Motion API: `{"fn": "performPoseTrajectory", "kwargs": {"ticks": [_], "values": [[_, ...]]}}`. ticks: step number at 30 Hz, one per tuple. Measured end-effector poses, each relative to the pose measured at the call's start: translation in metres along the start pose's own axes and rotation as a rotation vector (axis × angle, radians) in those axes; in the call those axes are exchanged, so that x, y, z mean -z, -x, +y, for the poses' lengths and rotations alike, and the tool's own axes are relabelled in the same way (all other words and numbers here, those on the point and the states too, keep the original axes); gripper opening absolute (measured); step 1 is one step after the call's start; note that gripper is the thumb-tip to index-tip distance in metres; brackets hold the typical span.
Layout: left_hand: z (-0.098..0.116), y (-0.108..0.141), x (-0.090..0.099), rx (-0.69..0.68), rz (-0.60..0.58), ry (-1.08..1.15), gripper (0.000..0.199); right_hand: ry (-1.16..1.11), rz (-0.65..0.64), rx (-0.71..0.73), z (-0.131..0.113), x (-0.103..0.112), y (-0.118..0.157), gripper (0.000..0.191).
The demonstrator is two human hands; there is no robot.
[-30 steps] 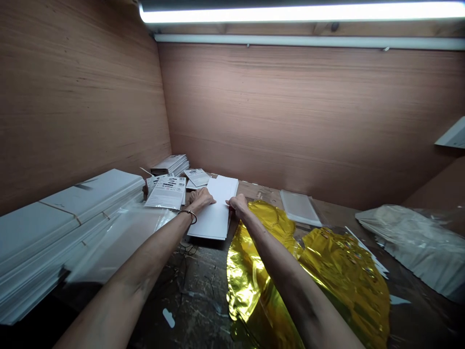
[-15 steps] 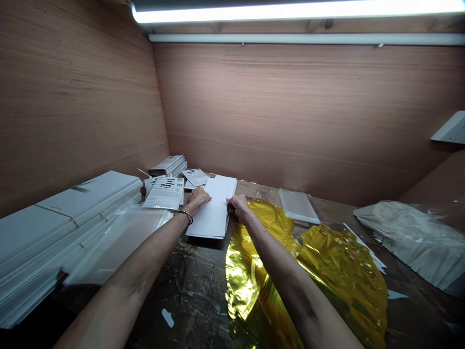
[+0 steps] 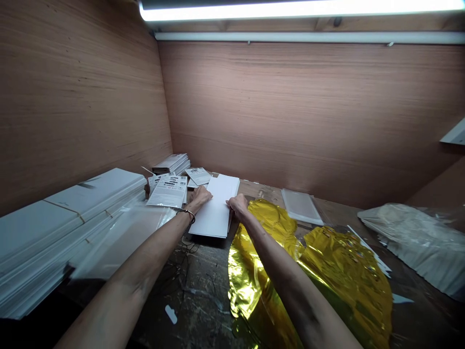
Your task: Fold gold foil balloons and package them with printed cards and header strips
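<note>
A small stack of white cards (image 3: 212, 218) lies on the dark worktop, its long side running away from me. My left hand (image 3: 200, 196) is closed at the left edge of the stack, with thumb and fingertips on the cards. At the opposite edge my right hand (image 3: 238, 203) is curled, its thumb and forefinger pinching the side of the cards. A crumpled gold foil balloon (image 3: 247, 271) spreads under and beside my right forearm. Printed cards (image 3: 169, 191) with barcodes lie just left of my left hand.
Banded piles of white card (image 3: 101, 189) and clear plastic sleeves (image 3: 119, 237) stand at the left. More sleeves (image 3: 302, 207) lie behind the foil, and a plastic bag of whitish material (image 3: 410, 242) sits at the right. Wooden walls enclose the back and left.
The whole view has shifted slightly, so things appear a little further right. Both hands stay at the edges of the white cards; little else differs.
</note>
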State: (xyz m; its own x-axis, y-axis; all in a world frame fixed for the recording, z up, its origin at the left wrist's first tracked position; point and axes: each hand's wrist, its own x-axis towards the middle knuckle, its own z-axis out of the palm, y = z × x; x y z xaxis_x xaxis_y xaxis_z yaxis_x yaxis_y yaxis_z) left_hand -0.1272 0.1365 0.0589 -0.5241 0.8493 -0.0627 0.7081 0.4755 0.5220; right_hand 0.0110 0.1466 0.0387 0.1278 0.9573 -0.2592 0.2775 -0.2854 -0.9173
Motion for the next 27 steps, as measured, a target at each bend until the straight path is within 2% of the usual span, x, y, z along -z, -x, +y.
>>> {"fn": "performPoseTrajectory", "kwargs": {"ticks": [9, 13, 20, 27], "values": [[0.0, 0.002, 0.003, -0.008, -0.011, -0.037, 0.036, -0.174, -0.058, -0.111, -0.005, 0.003, 0.007, 0.01], [0.001, 0.003, 0.004, -0.001, -0.008, -0.04, 0.038, -0.239, -0.073, -0.154, -0.006, 0.003, 0.004, 0.014], [0.0, 0.002, 0.004, 0.003, -0.003, -0.015, 0.037, -0.322, -0.139, -0.146, -0.017, 0.0, 0.002, 0.023], [0.0, 0.008, 0.009, 0.016, 0.021, 0.082, 0.034, -0.383, -0.167, -0.144, -0.023, -0.005, 0.009, 0.02]]}}
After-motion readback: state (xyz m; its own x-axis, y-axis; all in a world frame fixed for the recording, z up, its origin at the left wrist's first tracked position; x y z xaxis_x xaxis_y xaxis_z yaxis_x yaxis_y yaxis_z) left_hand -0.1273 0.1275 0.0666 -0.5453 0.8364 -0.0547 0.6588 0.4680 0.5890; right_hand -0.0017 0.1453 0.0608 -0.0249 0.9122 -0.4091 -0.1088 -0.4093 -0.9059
